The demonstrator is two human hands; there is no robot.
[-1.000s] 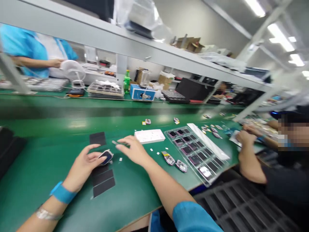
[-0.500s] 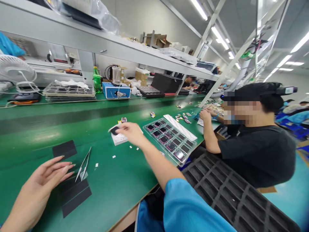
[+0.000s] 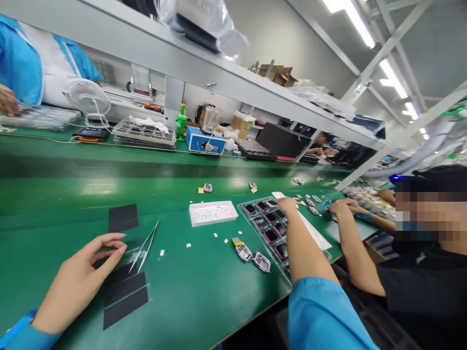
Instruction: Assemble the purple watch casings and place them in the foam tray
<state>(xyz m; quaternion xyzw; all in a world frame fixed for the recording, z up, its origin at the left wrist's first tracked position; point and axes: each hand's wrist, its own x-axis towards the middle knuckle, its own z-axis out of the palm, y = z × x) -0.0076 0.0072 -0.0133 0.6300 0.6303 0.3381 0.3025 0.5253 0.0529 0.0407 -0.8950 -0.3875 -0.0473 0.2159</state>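
Note:
My left hand (image 3: 89,265) hovers above the green bench with its fingers loosely curled and apart, holding nothing. Metal tweezers (image 3: 146,248) lie just right of its fingertips, across black rectangular sheets (image 3: 126,294) in clear film. Another black sheet (image 3: 123,217) is farther back. My right hand (image 3: 288,206) reaches over the far part of a clear plastic tray (image 3: 242,209), which holds several dark square pieces with pink rims. Its fingertips are hidden, so any held thing is out of sight. A white block (image 3: 213,214) with small marks stands between my hands.
Two small opened electronic units (image 3: 251,255) lie before the tray, near small white squares (image 3: 188,245). A long white strip (image 3: 315,231) runs along the tray's far side. To the right, a co-worker's arm (image 3: 355,248) extends over the bench. A blue box (image 3: 205,141) stands behind.
My right hand has moved right from the white block to the tray; the dark square piece it held is no longer visible. The view has swung, and my left hand stays by the tweezers.

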